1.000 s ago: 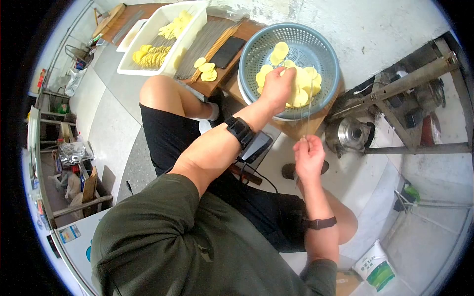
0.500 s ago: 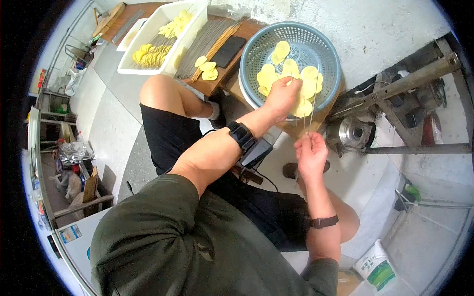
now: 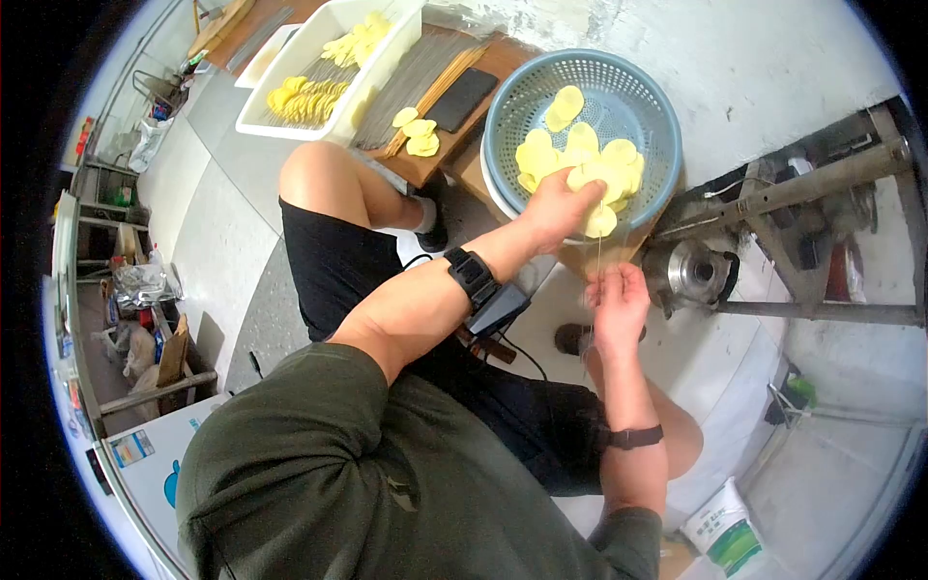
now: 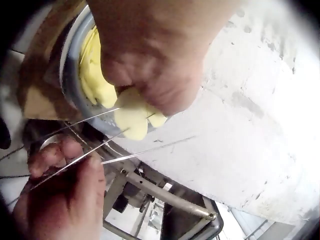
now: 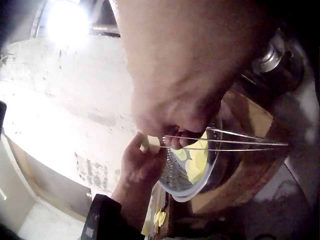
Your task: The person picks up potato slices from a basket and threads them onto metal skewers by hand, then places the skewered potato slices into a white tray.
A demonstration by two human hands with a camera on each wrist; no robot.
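Observation:
In the head view, the left hand (image 3: 561, 210) is at the near rim of the blue-grey basket (image 3: 665, 126), pinching thin yellow slices (image 3: 586, 177). The left wrist view shows pale slices (image 4: 131, 115) under its fingers, with thin metal skewers (image 4: 80, 157) reaching them. Below and to the right, the right hand (image 3: 620, 302) pinches the skewers' lower part. Several skewers (image 5: 245, 142) fan between the hands in the right wrist view. Loose slices (image 3: 536, 155) lie in the basket. How many slices are pierced cannot be told.
A white tub (image 3: 338, 127) holds skewered slices at the back left. Beside it lie bare skewers (image 3: 411, 72), wooden sticks (image 3: 440, 82), a black phone (image 3: 461, 99) and a few slices (image 3: 421, 145). A metal kettle (image 3: 694, 268) and frame (image 3: 822, 309) stand right.
The left hand's fingers have shifted onto slices at the skewer tips, which earlier rose past that hand over the basket. The right hand still pinches the skewers. The head view has shifted slightly.

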